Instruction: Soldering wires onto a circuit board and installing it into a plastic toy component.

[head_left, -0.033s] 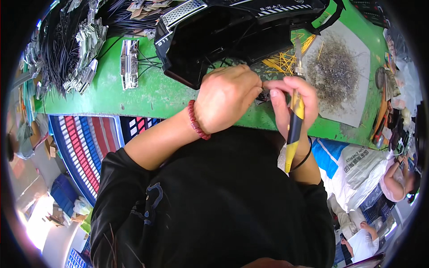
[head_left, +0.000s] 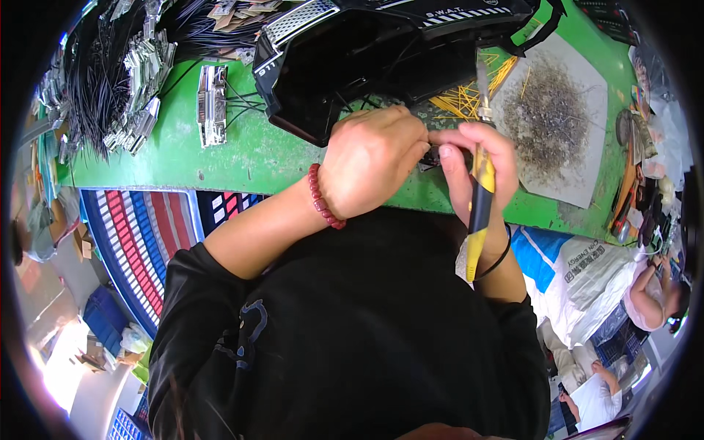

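My left hand (head_left: 378,154), palm down and wearing a red bead bracelet, is closed at the table's near edge. Its thumb and finger pinch something small that I cannot make out. Touching or nearly touching it is my right hand (head_left: 484,158), wrapped round a yellow-and-black handled tool (head_left: 479,213) that resembles a craft knife. The tool's narrow metal end points away from me. Just beyond my left hand lies a large black plastic toy vehicle shell (head_left: 433,66), its hollow side toward me. Thin black wires show at the shell's near edge.
On the green table (head_left: 257,165), a silver part with black wires (head_left: 213,106) lies left of the shell. Bundles of similar parts (head_left: 139,88) fill the far left. Yellow strips (head_left: 462,103) and a white sheet with dark scraps (head_left: 550,110) lie right. A blue-framed crate (head_left: 139,242) stands below.
My right hand and its tool have shifted very slightly left. My left hand and the black shell stay in place.
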